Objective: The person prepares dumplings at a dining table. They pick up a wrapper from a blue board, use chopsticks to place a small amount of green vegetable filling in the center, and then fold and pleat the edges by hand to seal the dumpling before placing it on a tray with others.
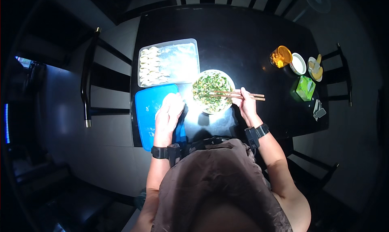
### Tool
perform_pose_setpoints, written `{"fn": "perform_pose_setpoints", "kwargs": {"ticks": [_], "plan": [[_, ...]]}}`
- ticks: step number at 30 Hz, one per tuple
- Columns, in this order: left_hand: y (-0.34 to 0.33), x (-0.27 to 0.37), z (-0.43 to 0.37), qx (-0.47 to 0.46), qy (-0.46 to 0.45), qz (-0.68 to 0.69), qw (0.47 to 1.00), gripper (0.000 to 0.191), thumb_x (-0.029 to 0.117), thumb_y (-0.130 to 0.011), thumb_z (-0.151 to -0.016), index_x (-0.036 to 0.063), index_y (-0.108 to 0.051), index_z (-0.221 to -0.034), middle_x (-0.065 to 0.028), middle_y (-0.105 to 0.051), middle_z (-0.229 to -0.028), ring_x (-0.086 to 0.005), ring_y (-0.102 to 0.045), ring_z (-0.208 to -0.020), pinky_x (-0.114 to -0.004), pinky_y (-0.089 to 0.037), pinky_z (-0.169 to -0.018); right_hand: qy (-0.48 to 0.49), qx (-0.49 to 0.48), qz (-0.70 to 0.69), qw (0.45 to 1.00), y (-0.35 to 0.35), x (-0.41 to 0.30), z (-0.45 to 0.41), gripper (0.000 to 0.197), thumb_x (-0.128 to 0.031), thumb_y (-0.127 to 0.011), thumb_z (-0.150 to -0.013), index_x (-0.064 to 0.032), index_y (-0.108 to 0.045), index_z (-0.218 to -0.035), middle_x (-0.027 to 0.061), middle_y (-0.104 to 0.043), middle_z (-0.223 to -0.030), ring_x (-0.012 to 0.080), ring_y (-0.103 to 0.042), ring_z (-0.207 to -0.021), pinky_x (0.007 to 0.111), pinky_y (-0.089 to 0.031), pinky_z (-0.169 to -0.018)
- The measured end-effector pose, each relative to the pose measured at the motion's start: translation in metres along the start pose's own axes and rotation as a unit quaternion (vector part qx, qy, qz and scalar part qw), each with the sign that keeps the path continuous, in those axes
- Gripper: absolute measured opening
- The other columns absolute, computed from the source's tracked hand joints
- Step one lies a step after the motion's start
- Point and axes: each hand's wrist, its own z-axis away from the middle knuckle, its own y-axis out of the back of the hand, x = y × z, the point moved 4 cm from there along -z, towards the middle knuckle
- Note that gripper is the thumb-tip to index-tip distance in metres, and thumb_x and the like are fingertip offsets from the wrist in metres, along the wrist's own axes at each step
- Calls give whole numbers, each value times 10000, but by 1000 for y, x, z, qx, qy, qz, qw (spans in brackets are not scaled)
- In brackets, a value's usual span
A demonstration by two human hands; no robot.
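Note:
My left hand (164, 118) is held over a blue plastic lid (144, 110) marked with flour. A pale, round dough wrapper (177, 105) appears to rest on its fingers, though glare washes out the edges. In my right hand (246, 105) is a pair of wooden chopsticks (256, 97), their tips in the chopped green filling (209, 84). A white bowl (232, 80) holds this filling, and my right fingers are close to its rim. Behind the lid, a translucent plastic tray (180, 61) dusted with flour carries rows of folded dumplings (149, 66) along its left side.
On the right of the dark table (243, 34) stand an orange jar (281, 57), a white bowl (298, 63), a plate of yellow food (317, 70), a green tissue pack (305, 88) and a small grey object (319, 111). Chairs (88, 80) surround the table.

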Motion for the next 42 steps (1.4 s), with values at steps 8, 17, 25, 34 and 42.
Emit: {"fn": "perform_pose_setpoints", "kwargs": {"ticks": [8, 17, 25, 34, 42], "plan": [[-4, -44, -40, -69, 93, 56, 992, 411, 271, -234, -927, -32, -395, -1154, -191, -473, -1144, -317, -479, -1045, -428, -405, -892, 9, -13, -42, 999, -21, -43, 37, 299, -228, -432, -881, 56, -524, -877, 170, -605, -743, 187, -595, -529, 235, -519, -500], [-71, -72, -59, -84, 134, 189, 969, 578, 395, -95, -909, -39, -277, -1245, -194, -368, -1248, -337, -363, -1147, -450, -301, -970, 512, -286, 520, 621, -89, -74, 102, 274, -68, -663, -650, 10, -566, -894, 136, -598, -849, 240, -596, -729, 299, -493, -673], [-63, -68, -60, -26, 123, 216, 968, 593, 410, -90, -906, -42, -298, -1228, -198, -380, -1236, -328, -361, -1151, -450, -295, -973, 471, -295, 483, 677, -77, -81, 106, 197, -122, -601, -754, 33, -567, -871, 144, -585, -893, 238, -596, -744, 295, -486, -675], [-44, -46, -49, 30, 90, 195, 976, 601, 448, -135, -895, -27, -359, -1189, -194, -428, -1188, -342, -406, -1109, -475, -339, -936, 167, -34, 170, 971, -36, -64, 55, 262, -186, -395, -900, 41, -519, -945, 129, -588, -814, 144, -574, -679, 242, -476, -642], [-33, -25, -31, 5, 109, 152, 982, 646, 449, -118, -898, -87, -346, -1176, -231, -448, -1161, -323, -440, -1083, -423, -341, -945, 95, 60, 139, 984, 6, -9, 21, 257, -196, -446, -877, 44, -536, -865, 150, -596, -749, 168, -582, -568, 252, -502, -535]]}}
